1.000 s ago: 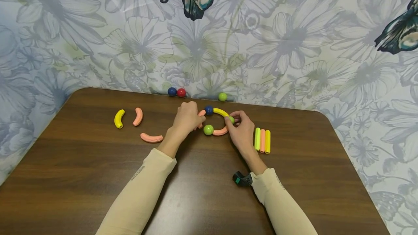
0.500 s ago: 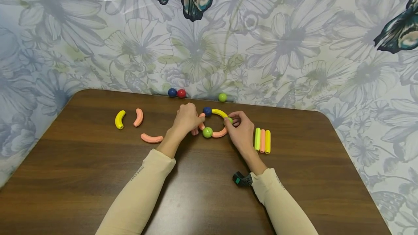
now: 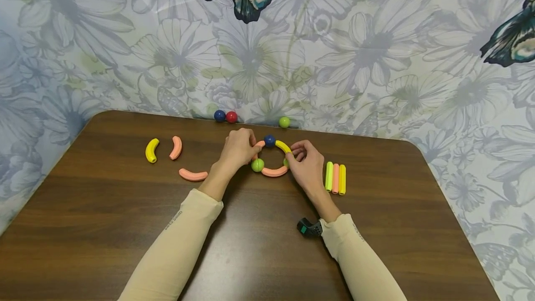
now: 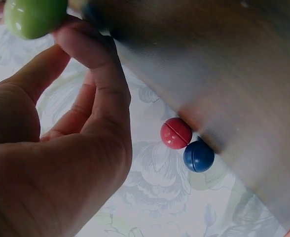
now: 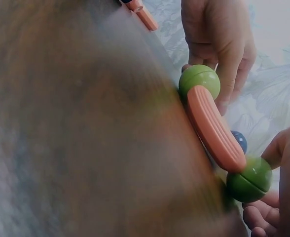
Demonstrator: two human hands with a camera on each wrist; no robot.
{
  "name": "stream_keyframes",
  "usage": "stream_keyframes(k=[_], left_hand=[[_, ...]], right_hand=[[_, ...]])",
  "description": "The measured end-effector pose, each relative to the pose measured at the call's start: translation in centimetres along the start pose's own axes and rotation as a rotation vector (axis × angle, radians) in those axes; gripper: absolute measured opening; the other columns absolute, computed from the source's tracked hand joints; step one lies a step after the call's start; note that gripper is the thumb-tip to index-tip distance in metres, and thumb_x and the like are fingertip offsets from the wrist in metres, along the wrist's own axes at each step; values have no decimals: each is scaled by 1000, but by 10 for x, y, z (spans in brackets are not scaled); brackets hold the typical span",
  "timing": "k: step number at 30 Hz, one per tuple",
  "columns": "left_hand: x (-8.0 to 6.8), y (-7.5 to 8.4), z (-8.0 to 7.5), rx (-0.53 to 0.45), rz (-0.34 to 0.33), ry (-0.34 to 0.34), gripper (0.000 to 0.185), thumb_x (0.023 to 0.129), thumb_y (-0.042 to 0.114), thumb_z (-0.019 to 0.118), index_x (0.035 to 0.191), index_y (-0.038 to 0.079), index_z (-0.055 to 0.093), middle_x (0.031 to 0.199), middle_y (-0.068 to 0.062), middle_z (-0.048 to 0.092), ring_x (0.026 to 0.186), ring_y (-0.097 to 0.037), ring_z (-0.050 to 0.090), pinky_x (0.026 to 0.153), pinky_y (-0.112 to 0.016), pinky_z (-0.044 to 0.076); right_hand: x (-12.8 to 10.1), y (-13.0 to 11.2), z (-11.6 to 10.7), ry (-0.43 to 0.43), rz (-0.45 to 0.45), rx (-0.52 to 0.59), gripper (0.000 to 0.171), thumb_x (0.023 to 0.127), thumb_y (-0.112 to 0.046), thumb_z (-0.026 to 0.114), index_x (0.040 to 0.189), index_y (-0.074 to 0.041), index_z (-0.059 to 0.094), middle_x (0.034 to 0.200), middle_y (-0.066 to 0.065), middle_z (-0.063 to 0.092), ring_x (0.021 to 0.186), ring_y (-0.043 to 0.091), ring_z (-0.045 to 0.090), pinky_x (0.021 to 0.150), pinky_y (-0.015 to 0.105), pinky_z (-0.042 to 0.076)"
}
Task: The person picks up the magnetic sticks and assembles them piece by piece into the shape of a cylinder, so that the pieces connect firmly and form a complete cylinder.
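- Head view: ring of curved sticks and balls [image 3: 269, 158] lying on the brown table [image 3: 251, 245], near its far edge, between both hands. Made up of blue ball [image 3: 269, 140] at the top, yellow curved piece [image 3: 283, 146], pink curved piece [image 3: 274, 172] at the bottom, green ball [image 3: 257, 165] at lower left.
- Left hand [image 3: 238, 148]: fingers curled, pinching the short pink segment [image 3: 259, 145] beside the blue ball. Right hand [image 3: 307, 164]: fingers bent in on the ring's right joint; second green ball there mostly hidden.
- Judged best practice: hold both sides steady, bring the free ends together flat on the table, avoid pulling the seated joints apart.
- Nearby: 3 loose curved pieces to the left, 3 straight sticks [image 3: 336, 179] just beside the right hand, 3 spare balls at the table's back edge.
- Left wrist view: fingers [image 4: 93, 64] curled, 1 tip touching a green ball [image 4: 34, 17]; red ball [image 4: 176, 133] and blue spare ball [image 4: 199, 156] touching each other at the table's edge.
- Right wrist view: pink piece [image 5: 214, 128] joined to 1 green ball at each end; right fingertips [image 5: 256, 217] against the nearer ball [image 5: 250, 180]. Narrow grip, not wide.
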State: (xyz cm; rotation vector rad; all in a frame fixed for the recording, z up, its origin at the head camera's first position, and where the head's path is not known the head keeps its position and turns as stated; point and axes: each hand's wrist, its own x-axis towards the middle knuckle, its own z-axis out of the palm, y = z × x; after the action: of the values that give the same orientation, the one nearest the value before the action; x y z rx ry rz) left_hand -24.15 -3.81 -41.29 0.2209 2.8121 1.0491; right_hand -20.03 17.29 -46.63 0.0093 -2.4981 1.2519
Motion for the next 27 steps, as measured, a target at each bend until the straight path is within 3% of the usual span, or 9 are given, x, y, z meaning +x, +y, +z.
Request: stream_keyframes(k=[5,16,27], left_hand=[[2,-2,2,19,49,33,14,97,19,78,97,6,74,77,-5,69,84,-26,66,79,-41,53],[2,-3,2,24,43,-7,12,96,20,79,100,9,79,80,-5,67,84,-24,61,73,-35,47],[3,-4,2,51,77,-7,15,97,23,78,99,9,77,80,-5,63,83,-24,59,73,-35,46]], right_hand=[[0,-1,0,6,16,-3,13,92,-19,73,99,-8,71,86,4,71,75,16,63,68,23,49],[0,1,-2,-17,17,-35,6,93,-18,71,93,-12,71,86,4,71,76,16,64,73,29,52],[-1,-2,-6,-16,14,-21,7,98,-18,71,99,-11,73,89,4,70,82,17,65,72,23,52]])
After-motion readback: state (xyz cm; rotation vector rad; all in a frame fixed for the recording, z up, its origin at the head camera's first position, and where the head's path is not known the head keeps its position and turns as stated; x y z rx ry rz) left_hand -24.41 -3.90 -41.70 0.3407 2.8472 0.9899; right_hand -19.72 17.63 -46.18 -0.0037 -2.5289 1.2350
